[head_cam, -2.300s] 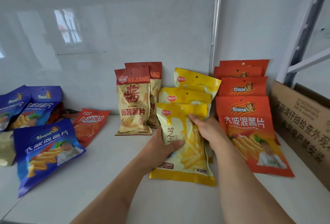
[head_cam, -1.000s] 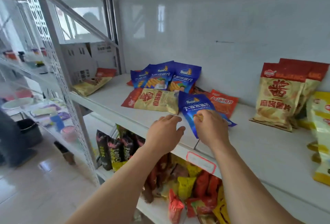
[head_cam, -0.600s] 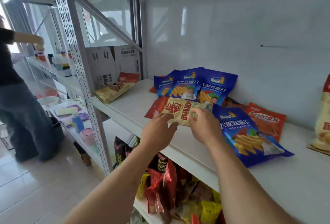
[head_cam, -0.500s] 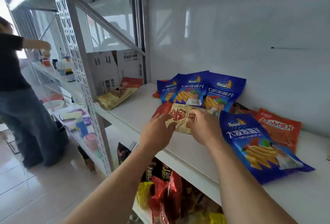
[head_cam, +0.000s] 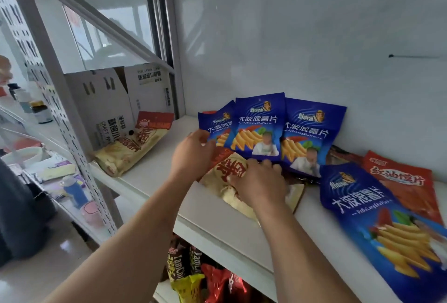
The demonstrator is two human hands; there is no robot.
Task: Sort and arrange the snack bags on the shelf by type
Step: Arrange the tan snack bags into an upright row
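A beige snack bag (head_cam: 228, 173) with red characters lies flat near the front of the white shelf (head_cam: 217, 226). My left hand (head_cam: 192, 157) grips its red top end at the left. My right hand (head_cam: 260, 183) lies over its middle, fingers curled on its far edge. Right behind the hands, three blue snack bags (head_cam: 258, 128) lean against the back wall. A fourth blue bag (head_cam: 377, 220) lies flat to the right. An orange-red bag (head_cam: 406, 181) lies behind that one. A second beige bag (head_cam: 135, 145) lies at the shelf's left end.
Two cardboard boxes (head_cam: 104, 102) stand at the left end behind a slanted metal brace (head_cam: 101, 19). A dark bag (head_cam: 343, 155) shows under the leaning blue ones. The lower shelf holds several mixed snack bags (head_cam: 188, 276). Bottles and small items sit on another rack at far left.
I have turned from the yellow bags at the right to the shelf's left part. Both hands came down on the beige bag, which now sits close against the leaning blue bags.
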